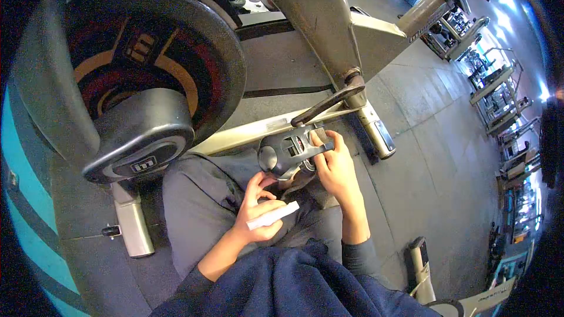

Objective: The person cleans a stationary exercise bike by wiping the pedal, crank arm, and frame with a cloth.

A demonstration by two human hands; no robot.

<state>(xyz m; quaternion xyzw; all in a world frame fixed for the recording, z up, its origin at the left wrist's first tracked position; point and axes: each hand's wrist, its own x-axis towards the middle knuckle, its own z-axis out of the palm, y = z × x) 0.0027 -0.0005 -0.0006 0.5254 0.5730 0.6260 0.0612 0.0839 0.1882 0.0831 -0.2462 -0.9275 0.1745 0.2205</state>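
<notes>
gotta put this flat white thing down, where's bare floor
Bare grey floor lies right of the right hand, between the silver metal frame foot and the beige metal bar. Crowded: around the black plastic pedal, left hand and grey trousers.

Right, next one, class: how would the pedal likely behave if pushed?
The pedal would probably turn or swing rather than slide away, since it joins the crank arm. Its shell looks like hard, smooth plastic, so it should feel stiff and perhaps slightly slippery.
</notes>
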